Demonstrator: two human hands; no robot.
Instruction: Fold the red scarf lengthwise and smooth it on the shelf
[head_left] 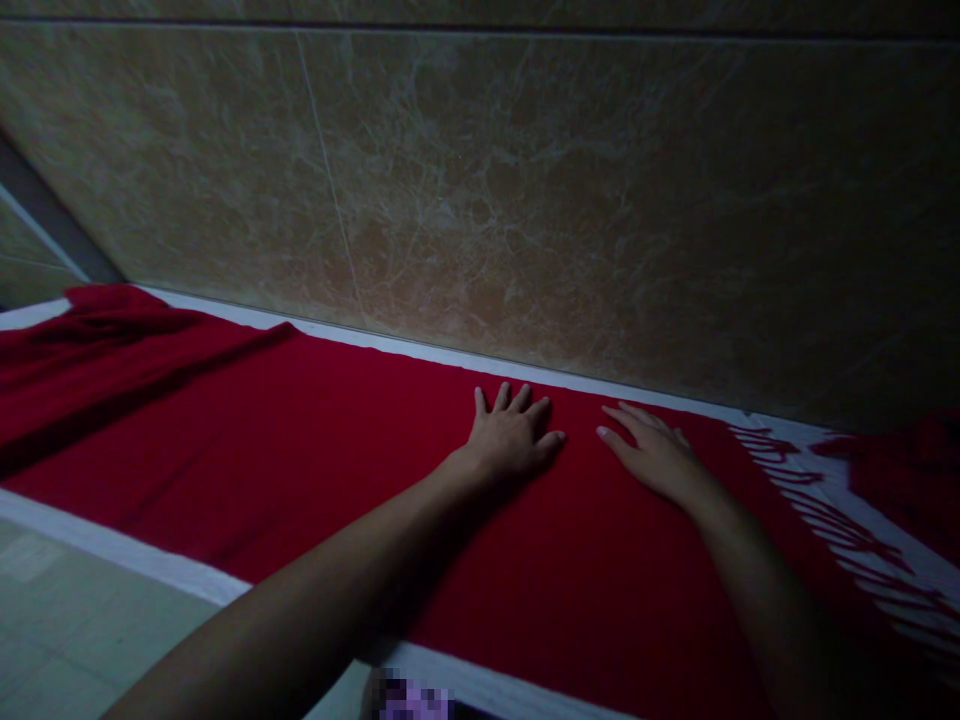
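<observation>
A long red scarf (300, 440) lies spread flat along a white surface (112, 545) that runs beside a tiled wall. My left hand (514, 435) rests palm down on the cloth near its far edge, fingers spread. My right hand (652, 450) lies flat on the cloth just to the right, fingers stretched toward the left hand. The two hands are a small gap apart. Neither holds anything. The scarf's fringe (840, 530) trails over the white surface at the right end.
A beige marble-patterned tiled wall (525, 190) rises right behind the surface. The scarf's left end (112, 320) is bunched in folds. More red cloth (915, 470) lies at the far right. Pale floor tiles (75, 630) show at lower left.
</observation>
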